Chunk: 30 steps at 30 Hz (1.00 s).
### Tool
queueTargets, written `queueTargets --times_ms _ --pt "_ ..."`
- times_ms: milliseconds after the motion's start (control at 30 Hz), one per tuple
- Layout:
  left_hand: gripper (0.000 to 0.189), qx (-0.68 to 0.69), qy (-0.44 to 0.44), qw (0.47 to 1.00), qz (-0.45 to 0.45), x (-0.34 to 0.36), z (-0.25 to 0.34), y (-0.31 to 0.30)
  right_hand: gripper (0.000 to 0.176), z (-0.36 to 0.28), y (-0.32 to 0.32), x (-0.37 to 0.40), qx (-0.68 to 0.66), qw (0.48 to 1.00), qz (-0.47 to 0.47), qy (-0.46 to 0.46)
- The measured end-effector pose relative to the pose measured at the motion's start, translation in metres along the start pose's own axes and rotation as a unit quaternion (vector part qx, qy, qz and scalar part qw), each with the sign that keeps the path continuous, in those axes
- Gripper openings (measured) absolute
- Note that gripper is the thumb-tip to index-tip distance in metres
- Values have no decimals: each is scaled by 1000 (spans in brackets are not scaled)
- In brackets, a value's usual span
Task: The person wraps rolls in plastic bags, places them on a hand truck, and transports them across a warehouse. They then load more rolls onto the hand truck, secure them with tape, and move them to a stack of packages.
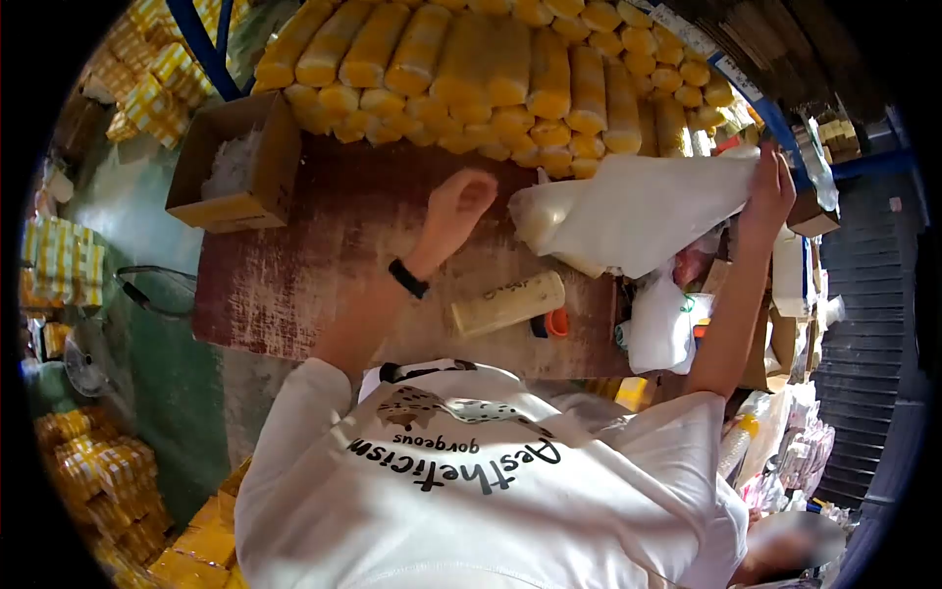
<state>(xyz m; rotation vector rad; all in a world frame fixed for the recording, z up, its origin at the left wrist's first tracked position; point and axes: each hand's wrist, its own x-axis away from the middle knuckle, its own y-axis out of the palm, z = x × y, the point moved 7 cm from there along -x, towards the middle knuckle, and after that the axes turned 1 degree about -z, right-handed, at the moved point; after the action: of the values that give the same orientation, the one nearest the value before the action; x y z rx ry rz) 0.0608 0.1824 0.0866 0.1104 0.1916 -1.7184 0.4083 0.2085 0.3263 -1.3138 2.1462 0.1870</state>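
Observation:
My right hand (768,196) is raised at the right, its fingers closed on the upper right end of a white plastic bag (653,211). The bag stretches left over the table, and its bunched, rounded end (542,218) lies near the middle. My left hand (461,199), with a black band (408,279) on the wrist, is curled into a loose fist above the tabletop, apart from the bag. Nothing shows in its fingers. Below the bag lies a pale yellow cylinder (508,304) with dark marks on it, beside a small orange and dark blue object (551,323).
Yellow wrapped rolls (471,64) are stacked along the back of the worn red-brown table (265,285). A cardboard box (235,206) holding clear plastic stands at the back left. White plastic bundles (659,329) crowd the right edge. Yellow packages (98,471) sit on the floor.

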Motion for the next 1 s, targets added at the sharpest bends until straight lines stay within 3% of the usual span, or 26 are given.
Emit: queueTargets --times_ms 100,133,167,200,267,300,333,367,400,500,667,767,833,900,933,967,1000 --pt "17 10 -56 998 -25 34 -79 9 24 47 -24 -32 -45 988 -14 145" --pt "16 -2 -114 992 -52 45 -84 11 23 60 -22 -44 -97 977 -67 178" --pt "16 -15 -172 982 -77 58 -88 14 17 53 -42 -67 161 979 -109 61" --pt "16 -27 -227 968 -99 68 -92 13 14 68 -77 -98 166 970 -170 -53" --pt "15 -44 -186 979 -73 80 -104 1 13 65 -83 -115 -53 989 -139 14" --pt "14 -50 -167 983 -59 81 -120 -4 15 45 -58 -79 -269 942 -43 198" --pt "15 36 -166 985 -17 85 -146 -8 17 29 -46 -63 -149 969 -173 93" --pt "15 123 -166 978 27 94 -178 -8 19 12 -36 -41 -45 962 -267 -40" --pt "16 204 -161 963 74 101 -194 -16 21 42 -37 -51 10 955 -296 -32" --pt "15 -25 -184 983 -15 101 -192 -41 20 57 -79 -49 81 988 -126 20" --pt "20 34 -155 986 50 110 -144 -48 19 36 -129 -13 100 995 19 -5" --pt "28 -20 -88 996 5 105 -126 -33 18 37 -159 -2 109 990 93 -5" --pt "35 88 -91 991 -38 100 -124 -15 17 33 -167 10 97 983 155 -28" --pt "43 371 -150 914 -62 102 -103 -6 17 36 -141 46 7 983 178 -51" --pt "45 375 -137 915 -51 107 -87 -18 17 43 -116 78 -79 982 161 -54" --pt "47 380 -125 916 -38 113 -66 -31 17 58 -77 114 -217 972 76 -40" --pt "50 384 -112 916 -25 118 -43 -44 16 71 -25 161 -389 919 -68 2"
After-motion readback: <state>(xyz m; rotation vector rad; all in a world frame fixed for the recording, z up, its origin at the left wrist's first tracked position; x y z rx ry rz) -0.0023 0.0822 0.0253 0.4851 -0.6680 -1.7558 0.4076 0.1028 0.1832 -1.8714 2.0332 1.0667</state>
